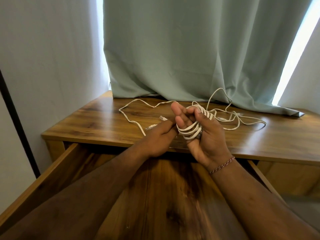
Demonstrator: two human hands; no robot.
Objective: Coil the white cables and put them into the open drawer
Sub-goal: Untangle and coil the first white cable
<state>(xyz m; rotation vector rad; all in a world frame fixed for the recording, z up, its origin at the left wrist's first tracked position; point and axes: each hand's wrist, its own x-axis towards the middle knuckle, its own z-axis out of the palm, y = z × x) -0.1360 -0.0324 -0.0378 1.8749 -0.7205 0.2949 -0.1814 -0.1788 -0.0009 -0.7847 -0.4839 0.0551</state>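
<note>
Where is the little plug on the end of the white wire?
In the head view, one plug lies on the wooden desk, left of centre, just beyond the left hand; a second plug lies right behind it.

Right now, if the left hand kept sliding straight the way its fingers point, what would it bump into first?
Probably the right hand, which has the coiled white cable looped around its fingers. The left hand points rightward and already looks to be touching it, though depth is hard to judge.
</note>
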